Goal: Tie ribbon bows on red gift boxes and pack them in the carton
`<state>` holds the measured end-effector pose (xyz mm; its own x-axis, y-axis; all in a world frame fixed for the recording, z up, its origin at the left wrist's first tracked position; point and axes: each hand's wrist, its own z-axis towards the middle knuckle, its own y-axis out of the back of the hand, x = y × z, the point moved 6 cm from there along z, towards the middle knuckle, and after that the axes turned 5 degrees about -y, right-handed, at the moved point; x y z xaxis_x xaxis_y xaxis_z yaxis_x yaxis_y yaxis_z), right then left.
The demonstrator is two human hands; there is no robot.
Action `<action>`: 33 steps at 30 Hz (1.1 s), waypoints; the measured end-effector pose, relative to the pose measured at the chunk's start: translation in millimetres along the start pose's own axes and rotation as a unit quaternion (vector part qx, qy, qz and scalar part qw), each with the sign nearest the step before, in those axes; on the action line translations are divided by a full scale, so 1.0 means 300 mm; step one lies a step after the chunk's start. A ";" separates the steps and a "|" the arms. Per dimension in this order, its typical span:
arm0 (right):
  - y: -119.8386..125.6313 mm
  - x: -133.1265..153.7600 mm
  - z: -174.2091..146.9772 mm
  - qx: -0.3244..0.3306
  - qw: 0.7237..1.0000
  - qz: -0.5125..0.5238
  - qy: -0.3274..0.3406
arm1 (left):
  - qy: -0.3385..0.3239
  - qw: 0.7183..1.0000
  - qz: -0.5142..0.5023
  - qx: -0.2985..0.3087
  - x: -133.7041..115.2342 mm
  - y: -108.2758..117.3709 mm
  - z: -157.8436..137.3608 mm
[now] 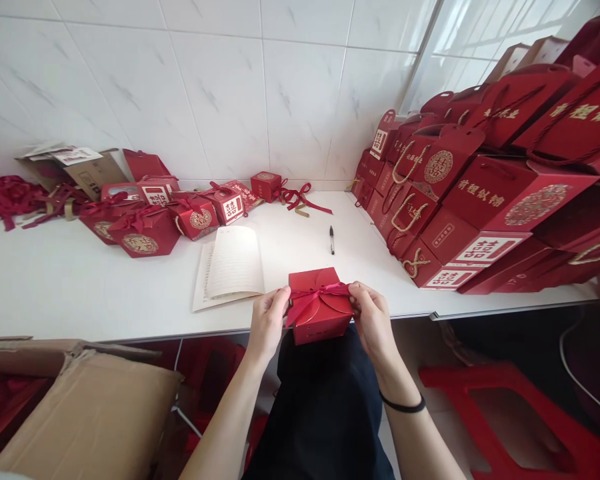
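Note:
A small red gift box (323, 327) with curved, interleaved top flaps rests at the table's front edge, over my lap. Across its top runs a dark pink satin ribbon (313, 297), crossed or knotted near the middle. My left hand (270, 320) pinches the ribbon at the box's left side. At the right side, my right hand (373, 317) pinches the other part of the ribbon between thumb and forefinger. A black band circles my right wrist. Whether my fingers also press on the box is hard to make out.
An open notebook (235, 263) and a black pen (331, 240) lie on the white table (145, 293). Red boxes (147, 233) stand at the back left; many more are stacked in a tall pile (500, 193) at right. A cardboard box (95, 407) and red stool (520, 407) flank me.

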<state>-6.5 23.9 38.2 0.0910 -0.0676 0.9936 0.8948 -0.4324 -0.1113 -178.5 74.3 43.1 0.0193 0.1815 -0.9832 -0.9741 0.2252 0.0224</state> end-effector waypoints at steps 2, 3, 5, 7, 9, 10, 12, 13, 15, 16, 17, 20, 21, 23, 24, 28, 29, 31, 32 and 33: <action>0.011 0.008 -0.002 -0.011 0.999 -0.040 -0.001 | 0.005 1.000 0.013 0.017 0.002 0.002 0.003; 0.023 0.031 -0.011 -0.038 0.995 -0.086 0.023 | 0.007 0.999 0.029 0.040 -0.002 0.002 0.004; 0.038 0.121 -0.053 -0.114 0.965 -0.197 0.133 | -0.001 0.994 0.070 0.085 -0.026 0.010 0.007; 0.002 0.222 -0.121 -0.134 0.907 -0.288 0.278 | -0.038 0.990 0.116 0.069 -0.076 0.040 0.015; -0.089 0.272 -0.185 -0.038 0.852 -0.353 0.384 | -0.105 0.980 0.169 0.008 -0.146 0.074 0.027; -0.137 0.272 -0.210 0.027 0.828 -0.380 0.411 | -0.143 0.970 0.196 -0.004 -0.180 0.077 0.032; -0.205 0.243 -0.238 0.107 0.791 -0.425 0.427 | -0.194 0.951 0.232 0.057 -0.221 0.043 0.043; -0.221 0.225 -0.241 0.112 0.782 -0.441 0.426 | -0.202 0.943 0.239 0.112 -0.224 0.016 0.048; -0.226 0.194 -0.236 0.079 0.782 -0.451 0.423 | -0.195 0.930 0.239 0.198 -0.210 -0.024 0.055; -0.222 0.184 -0.233 0.059 0.786 -0.447 0.423 | -0.188 0.929 0.234 0.218 -0.200 -0.033 0.060; -0.219 0.177 -0.231 0.047 0.789 -0.440 0.427 | -0.183 0.930 0.228 0.224 -0.190 -0.037 0.064; -0.211 0.176 -0.236 0.032 0.789 -0.417 0.449 | -0.177 0.936 0.211 0.219 -0.173 -0.039 0.070; -0.209 0.179 -0.238 0.029 0.788 -0.415 0.454 | -0.173 0.938 0.206 0.220 -0.171 -0.043 0.069; -0.208 0.183 -0.240 0.029 0.786 -0.415 0.457 | -0.157 0.941 0.199 0.224 -0.169 -0.053 0.066; -0.209 0.182 -0.239 0.034 0.787 -0.414 0.456 | -0.145 0.943 0.195 0.227 -0.168 -0.060 0.064; -0.202 0.179 -0.241 0.024 0.796 -0.375 0.475 | -0.120 0.943 0.191 0.245 -0.159 -0.087 0.062; -0.198 0.178 -0.242 0.007 0.798 -0.362 0.481 | -0.123 0.941 0.196 0.249 -0.158 -0.091 0.063; -0.191 0.176 -0.244 -0.033 0.801 -0.343 0.490 | -0.132 0.936 0.207 0.252 -0.157 -0.096 0.066; -0.190 0.174 -0.245 -0.050 0.802 -0.335 0.492 | -0.136 0.934 0.212 0.253 -0.157 -0.097 0.068; -0.189 0.173 -0.246 -0.064 0.805 -0.325 0.493 | -0.139 0.932 0.217 0.253 -0.159 -0.098 0.070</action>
<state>-84.7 -21.5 94.5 -0.8258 -0.4418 0.3505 0.5545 -0.7495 0.3616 -146.1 79.1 93.1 -0.2267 0.5861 -0.7779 -0.6739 0.4823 0.5597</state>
